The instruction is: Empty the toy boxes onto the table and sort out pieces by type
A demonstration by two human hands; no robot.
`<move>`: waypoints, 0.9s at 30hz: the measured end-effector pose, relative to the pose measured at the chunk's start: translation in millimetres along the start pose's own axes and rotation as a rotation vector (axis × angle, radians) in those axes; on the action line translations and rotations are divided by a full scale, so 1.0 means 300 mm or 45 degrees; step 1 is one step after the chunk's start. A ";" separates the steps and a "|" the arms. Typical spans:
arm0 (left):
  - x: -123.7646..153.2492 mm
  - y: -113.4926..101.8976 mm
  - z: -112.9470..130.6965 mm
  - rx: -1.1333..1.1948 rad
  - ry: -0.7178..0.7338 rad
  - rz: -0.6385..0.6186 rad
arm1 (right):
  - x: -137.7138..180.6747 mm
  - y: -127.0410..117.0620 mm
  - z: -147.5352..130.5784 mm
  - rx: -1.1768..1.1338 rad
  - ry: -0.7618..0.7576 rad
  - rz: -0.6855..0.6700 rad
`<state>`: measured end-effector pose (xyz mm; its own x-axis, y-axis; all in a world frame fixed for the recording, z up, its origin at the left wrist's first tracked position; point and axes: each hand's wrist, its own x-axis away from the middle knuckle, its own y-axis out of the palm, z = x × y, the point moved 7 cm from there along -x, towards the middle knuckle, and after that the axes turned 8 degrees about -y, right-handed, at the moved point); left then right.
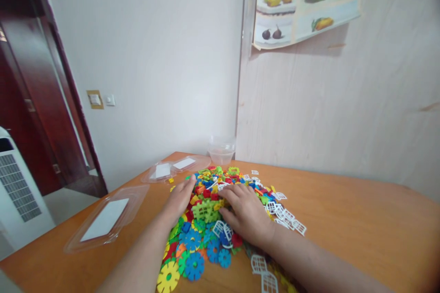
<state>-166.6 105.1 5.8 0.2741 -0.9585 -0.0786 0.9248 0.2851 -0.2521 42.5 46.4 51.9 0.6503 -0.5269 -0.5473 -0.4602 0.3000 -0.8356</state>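
A heap of colourful plastic building pieces lies on the wooden table in front of me. My left hand stands on edge against the heap's left side, fingers stretched out and holding nothing. Across the right part of the heap rests my right hand, palm down, its thumb apart from the fingers; some fingertips are hidden among the pieces. Between both hands sits a light green lattice piece. Nearer to me are blue notched discs and a yellow notched disc. White window-frame pieces lie beside my right wrist.
A clear plastic lid with a white label lies at the left, with more clear lids farther back. A stack of clear bowls stands by the wall. More white frame pieces spread right of the heap. The table edge runs along the left.
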 end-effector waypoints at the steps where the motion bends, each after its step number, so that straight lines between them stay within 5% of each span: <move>1: 0.003 0.005 0.001 0.030 -0.012 -0.016 | 0.000 0.002 0.026 0.011 0.064 0.017; 7: 0.012 0.017 0.019 0.178 -0.001 -0.061 | 0.019 0.017 0.124 0.092 0.326 0.027; 19: 0.004 0.043 0.007 0.263 0.020 -0.106 | 0.058 0.002 0.250 0.043 0.535 0.206; 24: -0.003 0.001 -0.001 0.247 -0.024 0.110 | 0.050 -0.057 0.188 -0.166 0.338 0.360; 27: -0.005 -0.035 -0.011 0.178 -0.096 0.221 | 0.041 -0.085 0.066 -0.267 0.091 0.219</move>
<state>-177.7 103.4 5.4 0.4462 -0.8942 -0.0354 0.8882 0.4474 -0.1045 74.2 48.2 65.6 0.5110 -0.5393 -0.6694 -0.6798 0.2230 -0.6987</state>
